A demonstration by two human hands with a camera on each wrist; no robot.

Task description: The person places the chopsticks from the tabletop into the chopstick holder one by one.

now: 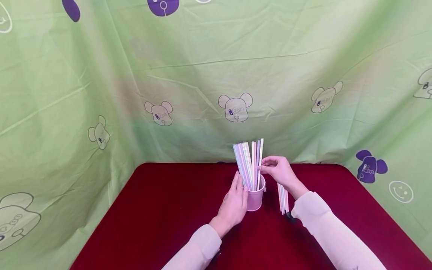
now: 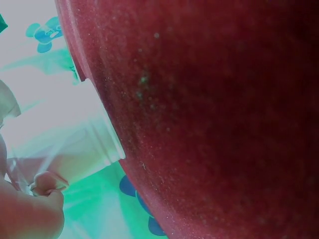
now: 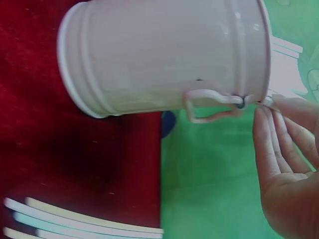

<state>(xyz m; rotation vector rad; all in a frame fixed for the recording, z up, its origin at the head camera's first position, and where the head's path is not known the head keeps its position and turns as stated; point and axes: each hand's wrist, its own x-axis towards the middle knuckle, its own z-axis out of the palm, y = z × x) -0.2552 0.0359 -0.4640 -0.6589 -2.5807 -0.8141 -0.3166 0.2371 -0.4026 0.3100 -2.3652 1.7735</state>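
Observation:
A small pink bucket [image 1: 254,200] stands upright on the table, with many pastel drinking straws [image 1: 242,161] leaning in it. My left hand [image 1: 233,202] holds the bucket's left side, thumb near the rim; the left wrist view shows its thumb [image 2: 47,186] against the bucket [image 2: 65,139]. At the right rim, my right hand [image 1: 279,170] pinches a pale straw [image 1: 261,157] between thumb and fingertips, its lower part inside the bucket. In the right wrist view the right hand [image 3: 289,164] is beside the rim, near the bucket's handle [image 3: 212,107].
More straws [image 1: 282,198] lie on the red table [image 1: 162,217] to the right of the bucket, partly hidden by my right forearm. A green printed curtain [image 1: 195,135] hangs behind the table and along its sides.

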